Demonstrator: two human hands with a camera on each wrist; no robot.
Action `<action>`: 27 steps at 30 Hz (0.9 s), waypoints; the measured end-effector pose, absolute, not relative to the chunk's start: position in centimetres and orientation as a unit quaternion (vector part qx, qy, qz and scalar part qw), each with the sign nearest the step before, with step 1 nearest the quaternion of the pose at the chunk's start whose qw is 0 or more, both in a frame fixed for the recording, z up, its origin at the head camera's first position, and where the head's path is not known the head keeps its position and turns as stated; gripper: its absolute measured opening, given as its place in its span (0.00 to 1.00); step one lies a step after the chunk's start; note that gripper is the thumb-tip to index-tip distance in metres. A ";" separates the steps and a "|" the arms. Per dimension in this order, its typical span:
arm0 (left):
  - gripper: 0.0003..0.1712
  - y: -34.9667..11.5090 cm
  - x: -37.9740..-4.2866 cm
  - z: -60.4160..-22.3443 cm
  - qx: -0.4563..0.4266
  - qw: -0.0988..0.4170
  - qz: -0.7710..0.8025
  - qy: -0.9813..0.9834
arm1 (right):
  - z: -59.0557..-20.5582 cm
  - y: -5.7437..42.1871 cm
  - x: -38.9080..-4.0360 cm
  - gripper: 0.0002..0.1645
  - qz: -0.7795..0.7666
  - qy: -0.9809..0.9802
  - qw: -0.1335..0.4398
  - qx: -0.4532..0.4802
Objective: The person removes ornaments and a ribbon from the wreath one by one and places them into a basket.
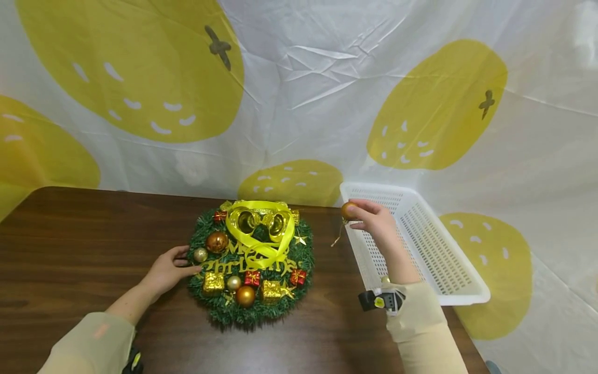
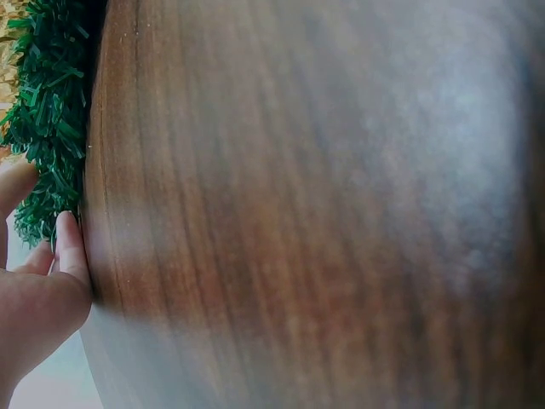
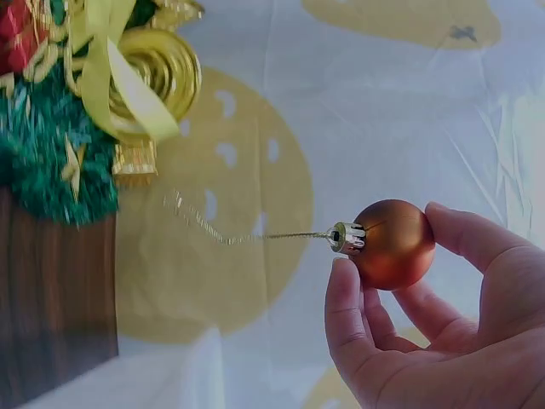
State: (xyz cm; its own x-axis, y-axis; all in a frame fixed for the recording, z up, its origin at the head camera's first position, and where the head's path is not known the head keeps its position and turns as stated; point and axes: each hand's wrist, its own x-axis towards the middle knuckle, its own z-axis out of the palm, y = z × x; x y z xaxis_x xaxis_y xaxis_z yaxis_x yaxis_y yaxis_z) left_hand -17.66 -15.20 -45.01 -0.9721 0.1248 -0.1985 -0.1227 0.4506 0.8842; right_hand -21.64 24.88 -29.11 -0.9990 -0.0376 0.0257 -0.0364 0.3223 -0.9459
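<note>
A green Christmas wreath (image 1: 249, 317) lies on the table, with golden bells (image 1: 276, 224), yellow ribbon, small wrapped boxes, balls and gold lettering on it. At its left edge my left hand (image 1: 165, 270) holds the greenery (image 2: 53, 111) between thumb and fingers; part of the fingertips is hidden there. My right hand (image 1: 380, 226) pinches an orange-brown Christmas ball (image 3: 396, 245) between thumb and fingers, raised over the near-left rim of the white basket. From the ball's gold cap a thin twisted gold wire (image 3: 272, 236) sticks out, its far end free.
A white perforated plastic basket (image 1: 460, 259) stands at the table's right side, under my right forearm. The dark wooden table (image 1: 93, 228) ends at the back against a white sheet (image 1: 303, 104) printed with yellow fruit.
</note>
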 end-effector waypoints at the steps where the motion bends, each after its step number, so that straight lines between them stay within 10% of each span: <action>1: 0.49 -15.2 -17.7 -45.0 0.001 0.119 0.524 0.843 | -28.8 25.2 -21.6 0.27 -0.579 0.815 0.000 -0.020; 27: 0.49 -15.2 -17.7 -45.1 0.003 0.116 0.522 0.845 | -29.7 34.1 -22.2 0.33 -0.495 0.863 -0.001 0.101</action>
State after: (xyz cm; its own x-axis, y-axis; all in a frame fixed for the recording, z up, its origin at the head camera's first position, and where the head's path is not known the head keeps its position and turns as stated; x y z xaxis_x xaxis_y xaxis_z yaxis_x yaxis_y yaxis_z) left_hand -17.69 -15.21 -45.11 -0.9729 0.1259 -0.1937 -0.1170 0.4547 0.8829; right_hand -22.15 34.15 -29.66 -0.9796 0.1749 -0.0990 0.1739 0.4901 -0.8541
